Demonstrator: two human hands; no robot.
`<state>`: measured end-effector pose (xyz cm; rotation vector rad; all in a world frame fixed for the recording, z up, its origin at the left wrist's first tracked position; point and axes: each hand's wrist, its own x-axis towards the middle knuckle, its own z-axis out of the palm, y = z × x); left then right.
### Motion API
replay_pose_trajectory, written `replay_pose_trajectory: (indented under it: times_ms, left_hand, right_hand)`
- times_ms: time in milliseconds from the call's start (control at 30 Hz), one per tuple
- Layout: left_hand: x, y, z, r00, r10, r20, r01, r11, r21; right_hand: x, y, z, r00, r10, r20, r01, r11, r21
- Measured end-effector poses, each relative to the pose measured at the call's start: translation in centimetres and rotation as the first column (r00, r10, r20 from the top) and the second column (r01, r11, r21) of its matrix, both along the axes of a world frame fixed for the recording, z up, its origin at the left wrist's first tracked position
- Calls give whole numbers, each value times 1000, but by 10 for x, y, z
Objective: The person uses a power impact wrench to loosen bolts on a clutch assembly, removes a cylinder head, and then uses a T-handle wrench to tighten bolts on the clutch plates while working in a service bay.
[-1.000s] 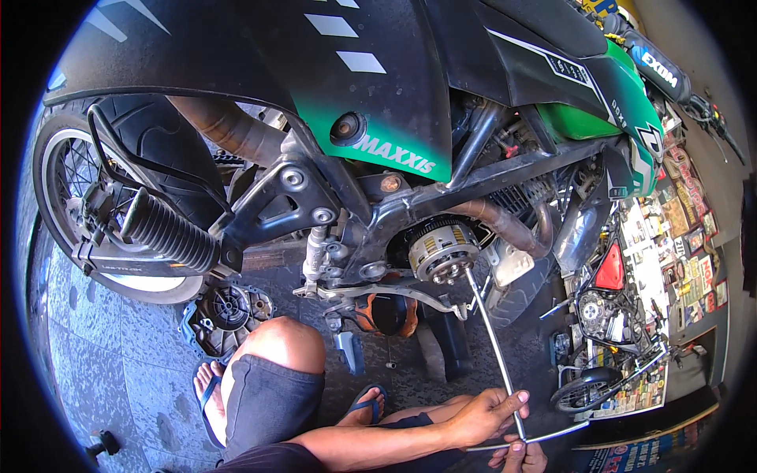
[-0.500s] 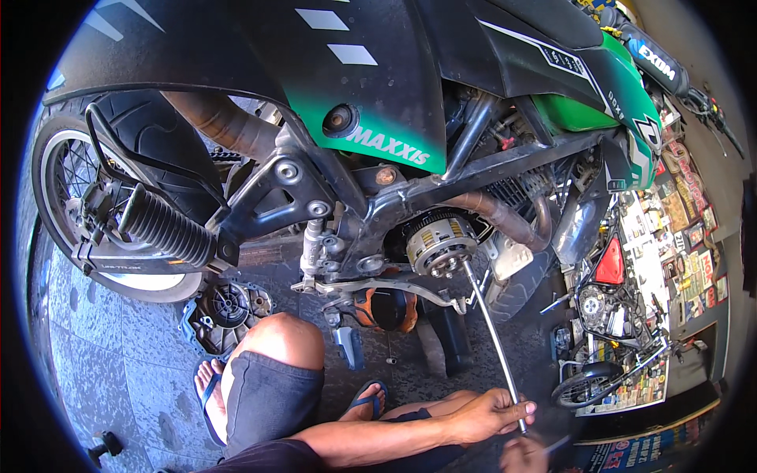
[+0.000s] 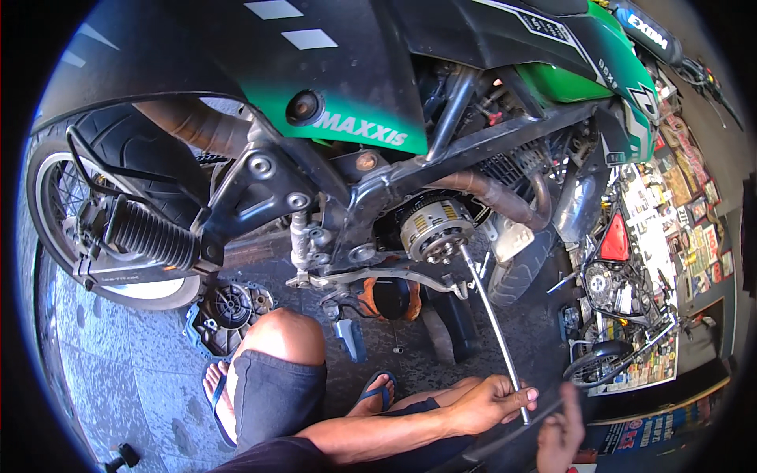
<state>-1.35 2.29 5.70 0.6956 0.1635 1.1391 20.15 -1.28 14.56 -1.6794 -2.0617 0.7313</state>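
Note:
A long, shiny T-handle wrench (image 3: pixel 494 323) runs from the exposed clutch (image 3: pixel 436 229) of a black and green motorcycle (image 3: pixel 355 71) down to my hands. Its upper end sits at the bolts on the clutch face. My left hand (image 3: pixel 505 400) is closed around the shaft near its lower end. Below it, a grey streak crosses the shaft's end, apparently the crossbar blurred by motion. Just right of that end is my right hand (image 3: pixel 561 433), partly blurred, one finger stretched upward and the others bent; I see nothing gripped in it.
A removed engine cover (image 3: pixel 229 307) lies on the dark tiled floor beside my bent knee. The rear wheel (image 3: pixel 59 189) stands at the left. An orange and black container (image 3: pixel 392 298) sits under the engine. To the right, a partly stripped motorcycle (image 3: pixel 607 292) stands by a sticker-covered wall.
My right hand has moved up and right from the shaft's lower end, a finger now extended. My left hand keeps its hold. The view has shifted slightly, so the motorcycle appears higher and farther left.

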Motion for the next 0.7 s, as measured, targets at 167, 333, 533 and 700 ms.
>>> replay_pose_trajectory:
  times_ms: [167,333,533,700]
  left_hand:
    - [30,13,-15,989,133,66,-130,990,-47]
    - [15,5,-11,997,83,10,-82,994,-66]
    - [18,5,-15,993,113,-18,-114,991,-71]
    - [25,7,-10,986,153,70,-148,986,-73]
  right_hand:
    - [-85,-21,13,851,510,127,-473,849,-236]
    - [-47,-12,11,989,-113,-101,118,992,52]
    - [-52,-24,9,965,224,139,-254,931,263]
    - [-52,-21,0,787,482,386,-466,873,-141]
